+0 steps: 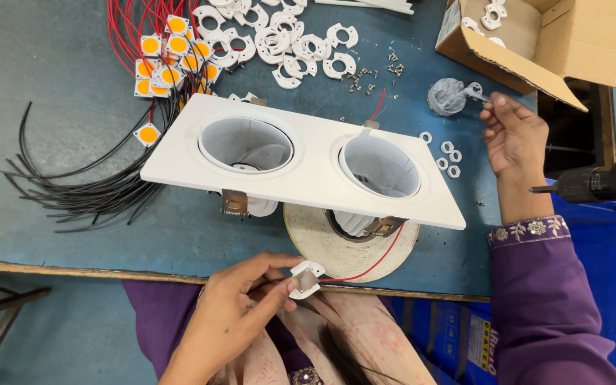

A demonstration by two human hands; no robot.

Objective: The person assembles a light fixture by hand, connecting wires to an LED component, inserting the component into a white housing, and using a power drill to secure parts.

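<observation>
Currently, the left hand (pixel 233 314) is pinching a small white holder with a metal plate (pixel 305 279) between thumb and fingers, a red wire (pixel 372 265) trailing from it. Just beyond that hand, the white twin-opening lamp frame (pixel 308 165) is resting on a tape roll (pixel 322 239) (wired yellow chips (pixel 169 60) lying farther left). To the right, the right hand (pixel 515 139) is gripping a small tool (pixel 480 93) in closed fingertips beside a grey paste blob (pixel 447 96), white nuts (pixel 448 155) lying just beside it.
</observation>
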